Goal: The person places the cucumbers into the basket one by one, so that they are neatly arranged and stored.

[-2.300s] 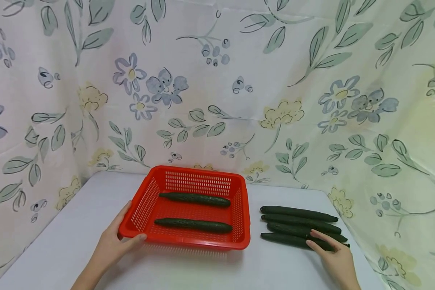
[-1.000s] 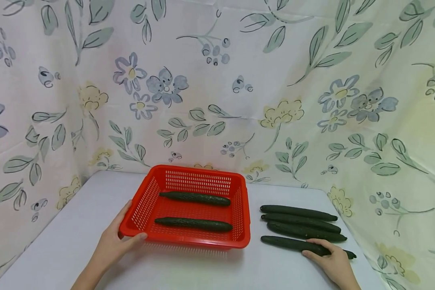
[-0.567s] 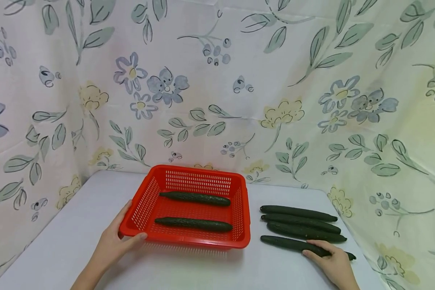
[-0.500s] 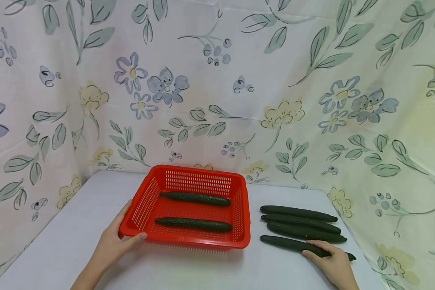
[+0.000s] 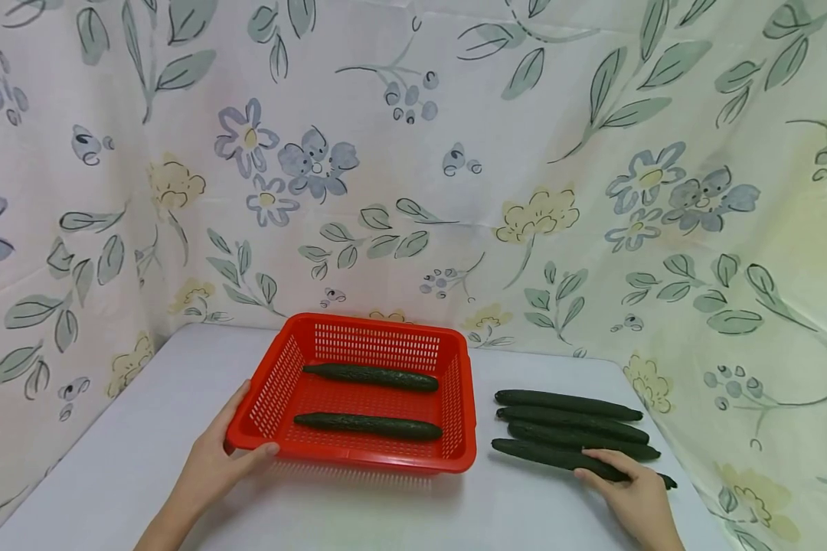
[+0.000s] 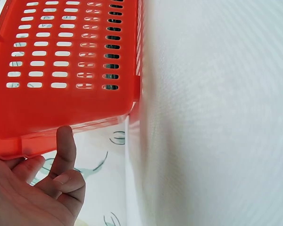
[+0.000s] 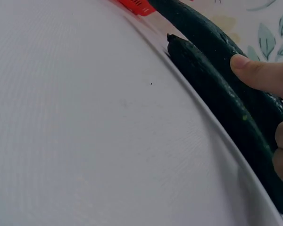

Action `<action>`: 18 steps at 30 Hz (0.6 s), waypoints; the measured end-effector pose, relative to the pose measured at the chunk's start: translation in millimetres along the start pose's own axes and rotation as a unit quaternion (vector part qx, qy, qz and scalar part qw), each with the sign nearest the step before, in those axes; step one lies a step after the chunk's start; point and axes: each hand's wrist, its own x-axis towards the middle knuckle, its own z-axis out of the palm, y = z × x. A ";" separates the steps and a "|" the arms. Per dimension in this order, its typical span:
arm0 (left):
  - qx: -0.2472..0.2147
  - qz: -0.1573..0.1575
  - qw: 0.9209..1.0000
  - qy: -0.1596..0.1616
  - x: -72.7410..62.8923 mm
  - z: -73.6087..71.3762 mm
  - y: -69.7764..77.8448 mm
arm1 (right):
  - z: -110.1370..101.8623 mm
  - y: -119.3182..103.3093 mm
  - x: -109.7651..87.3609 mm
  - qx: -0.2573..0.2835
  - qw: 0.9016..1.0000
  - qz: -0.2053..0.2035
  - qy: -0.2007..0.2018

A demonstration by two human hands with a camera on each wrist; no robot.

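My left hand (image 5: 214, 463) holds the front left corner of a red plastic basket (image 5: 358, 457), thumb on the front rim. In the left wrist view its fingers (image 6: 66, 148) curl under the rim. Two dark green cucumbers (image 5: 368, 426) lie apart inside the basket, roughly parallel. At the right, my right hand (image 5: 630, 490) grips the nearest cucumber (image 5: 534, 451) of a group, towards its right end. The right wrist view shows the thumb (image 7: 247, 66) on this cucumber, which is raised above another cucumber (image 7: 217, 89) on the table.
Three more cucumbers (image 5: 565, 402) lie side by side on the white table (image 5: 386, 520), just behind the gripped one. A floral cloth (image 5: 413, 191) hangs behind the table and along both sides.
The right hand has taken hold of the nearest cucumber and drawn it slightly towards the person, away from the others. Its left end has since risen. The left hand and basket stay put.
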 end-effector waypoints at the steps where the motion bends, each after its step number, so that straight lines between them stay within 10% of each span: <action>1: -0.001 0.000 1.000 0.000 -0.2 0.1 0.0 | -2.1 -3.5 -0.6 0.005 1.000 0.006 0.001; 18: -0.012 0.003 1.000 -0.001 -0.4 -0.8 1.3 | -16.7 -24.1 0.8 0.091 0.995 0.029 0.034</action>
